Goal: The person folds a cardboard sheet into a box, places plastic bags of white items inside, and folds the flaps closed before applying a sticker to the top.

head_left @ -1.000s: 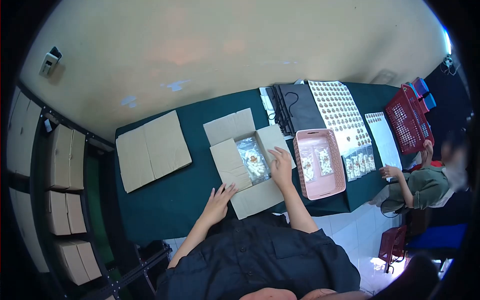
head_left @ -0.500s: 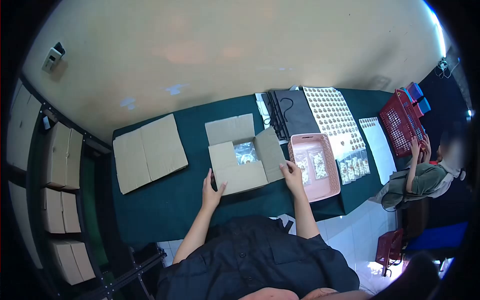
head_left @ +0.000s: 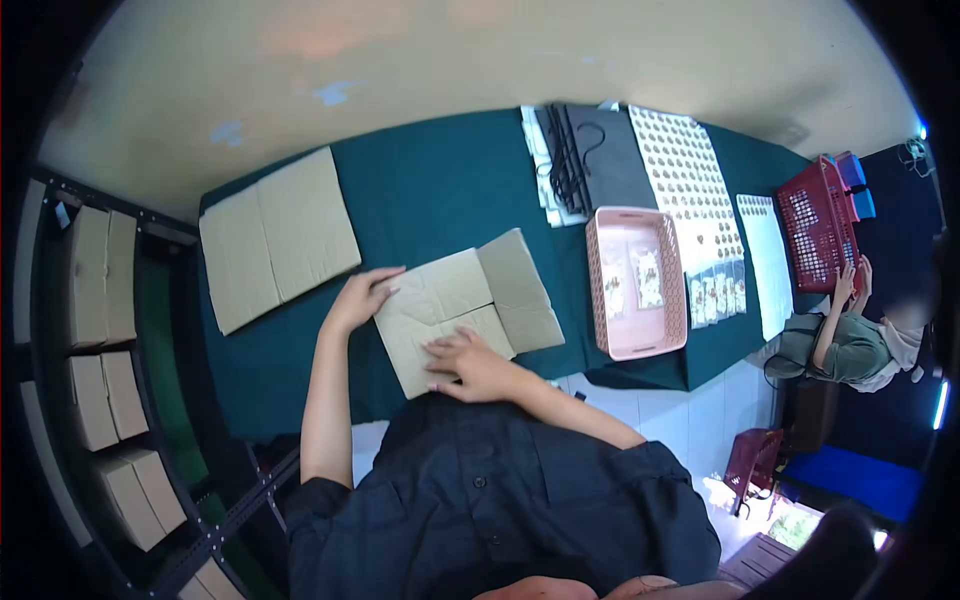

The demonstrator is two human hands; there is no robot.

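Note:
A cardboard box (head_left: 425, 300) stands on the green-covered table in front of me. Its near, far and left flaps lie folded over the top, while the right flap (head_left: 522, 292) sticks outward. My left hand (head_left: 368, 296) rests at the box's far left corner, fingers apart over the edge. Across the near part of the top lies my right hand (head_left: 472, 368), its fingers spread on the cardboard. The inside of the box is covered by the flaps.
Flattened cardboard (head_left: 280, 238) lies left; a pink basket (head_left: 640, 340) with small packets stands right. Beyond are black bags (head_left: 610, 155), sticker sheets (head_left: 685, 170) and packets (head_left: 717, 293). A person (head_left: 850, 340) is beside a red basket (head_left: 818, 225). Boxes fill the shelves (head_left: 105, 280) at left.
The far flap, upright before, is folded down, and the packet inside is hidden. My right hand moved from the right flap onto the top; my left hand moved to the far left corner.

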